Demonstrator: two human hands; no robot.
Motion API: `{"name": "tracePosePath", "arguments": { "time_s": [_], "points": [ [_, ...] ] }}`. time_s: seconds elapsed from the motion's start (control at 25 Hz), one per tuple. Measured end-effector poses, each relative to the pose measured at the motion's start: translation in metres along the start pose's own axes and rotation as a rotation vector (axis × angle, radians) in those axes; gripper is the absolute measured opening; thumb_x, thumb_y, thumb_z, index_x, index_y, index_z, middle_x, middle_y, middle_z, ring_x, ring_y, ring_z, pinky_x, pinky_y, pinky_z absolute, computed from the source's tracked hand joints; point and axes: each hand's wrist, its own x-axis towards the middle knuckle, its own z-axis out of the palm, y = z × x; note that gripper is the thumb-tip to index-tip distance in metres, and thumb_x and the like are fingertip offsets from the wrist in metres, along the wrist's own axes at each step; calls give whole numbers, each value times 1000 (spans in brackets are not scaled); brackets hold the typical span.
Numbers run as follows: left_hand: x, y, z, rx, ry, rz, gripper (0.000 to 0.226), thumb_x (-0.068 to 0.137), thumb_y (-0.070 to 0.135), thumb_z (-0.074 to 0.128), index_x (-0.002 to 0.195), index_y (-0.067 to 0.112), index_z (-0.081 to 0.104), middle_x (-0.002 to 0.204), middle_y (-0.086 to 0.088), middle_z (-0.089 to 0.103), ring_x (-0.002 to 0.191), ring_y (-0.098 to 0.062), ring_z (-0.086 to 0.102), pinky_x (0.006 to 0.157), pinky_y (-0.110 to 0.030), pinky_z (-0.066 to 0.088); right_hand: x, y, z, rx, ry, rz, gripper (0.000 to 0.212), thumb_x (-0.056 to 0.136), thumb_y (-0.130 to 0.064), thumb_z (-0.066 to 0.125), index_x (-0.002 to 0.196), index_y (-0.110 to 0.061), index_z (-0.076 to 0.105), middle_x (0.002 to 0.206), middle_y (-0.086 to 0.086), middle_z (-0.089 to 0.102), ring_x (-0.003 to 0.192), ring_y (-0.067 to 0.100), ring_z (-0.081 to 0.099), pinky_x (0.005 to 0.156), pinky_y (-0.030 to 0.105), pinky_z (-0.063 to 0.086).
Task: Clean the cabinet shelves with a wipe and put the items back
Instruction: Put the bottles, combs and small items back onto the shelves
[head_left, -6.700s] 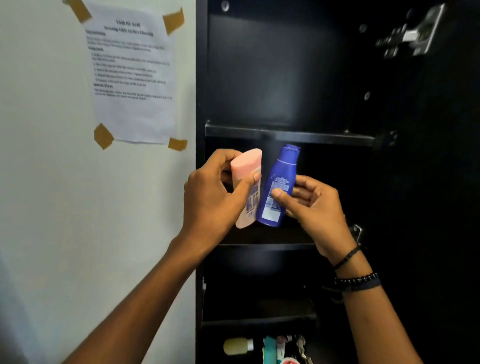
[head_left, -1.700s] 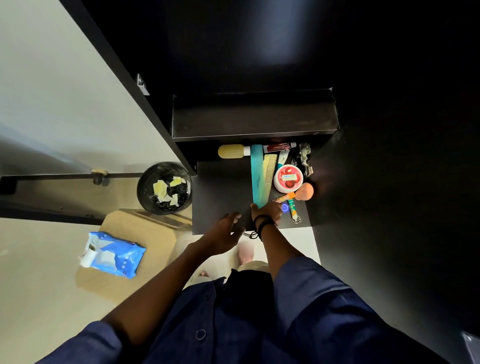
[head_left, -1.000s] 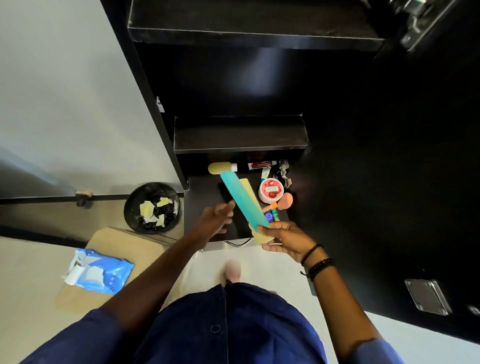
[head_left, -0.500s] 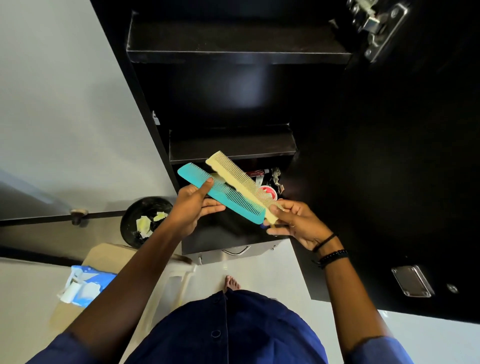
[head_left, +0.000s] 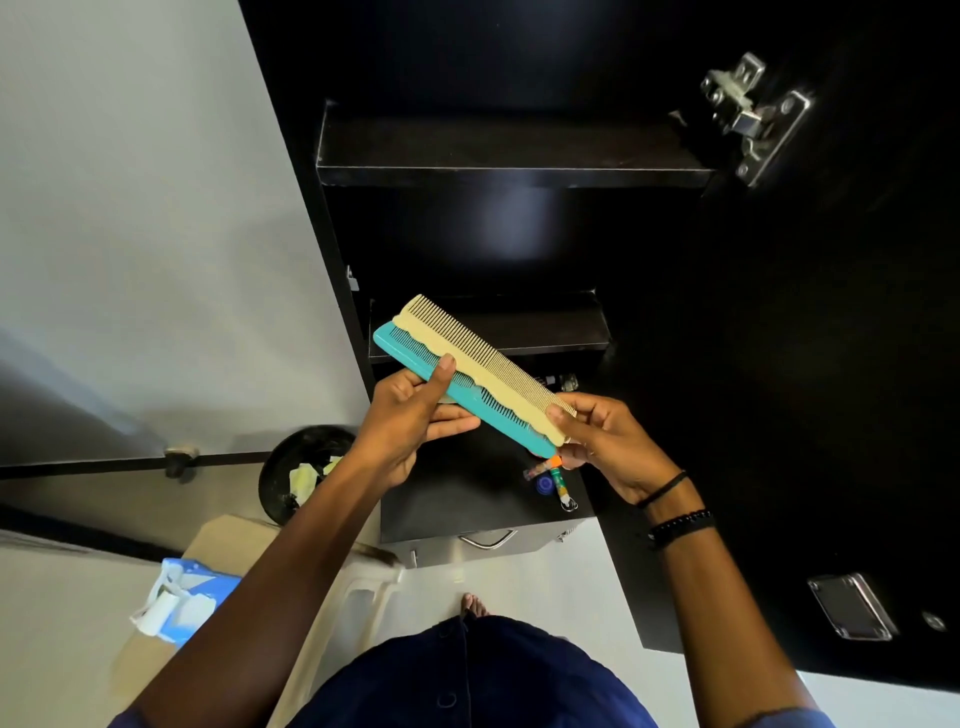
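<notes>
A home: black cabinet (head_left: 509, 150) with small toiletries (head_left: 546, 480) inside, a waste bin (head_left: 283, 470) standing just beside it

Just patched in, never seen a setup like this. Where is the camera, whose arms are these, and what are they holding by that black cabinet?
No machine here: these are a person's bare arms, seen from one wide-angle camera worn on their head, looking down, so their dark blue clothes and a foot show at the bottom. The left hand and right hand together pinch two long combs, a cream comb overlapping a teal comb, in front of the open black cabinet. On its bottom board lie a few small items, partly hidden by the hands. Lower left are a black bin with paper scraps and a blue wipes pack.
</notes>
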Motion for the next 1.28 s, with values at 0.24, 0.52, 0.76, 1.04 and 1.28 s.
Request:
{"name": "tracePosePath", "arguments": {
  "time_s": [0.24,0.52,0.76,1.04,1.28],
  "points": [
    [-14,26,17,-49,76,135,14,90,20,63,104,21,60,100,-5,74,89,-21,73,64,-31,61,-5,-24,3,-24,62,-124,26,90,-15,58,107,-33,65,113,-2,69,108,17,65,81,36,59],
    [-23,76,42,-27,89,278,12,88,20,65,100,18,62,91,2,76,85,-16,73,60,-27,60,-10,-71,-7,32,-41,-233,36,93,-13,51,129,-16,56,122,6,65,109,19,65,75,31,60],
    [-14,119,64,-6,106,377,12,92,21,60,102,14,59,96,-7,73,85,-15,73,62,-29,60,-6,-124,-8,8,54,-299,32,93,-18,55,124,-11,58,97,7,71,64,15,69,54,20,57],
    [26,173,90,-154,159,481,27,91,12,63,113,2,50,109,-16,67,91,-20,71,66,-30,60,26,-183,-3,311,352,-473,33,87,-5,65,119,-6,58,97,9,71,88,16,70,64,18,57],
    [76,189,69,314,399,533,67,76,26,76,129,9,38,118,-8,54,108,-23,60,91,-36,53,67,-213,-12,2,668,-530,26,89,-10,63,113,-1,59,91,4,67,78,12,68,65,20,58]
  ]
}}
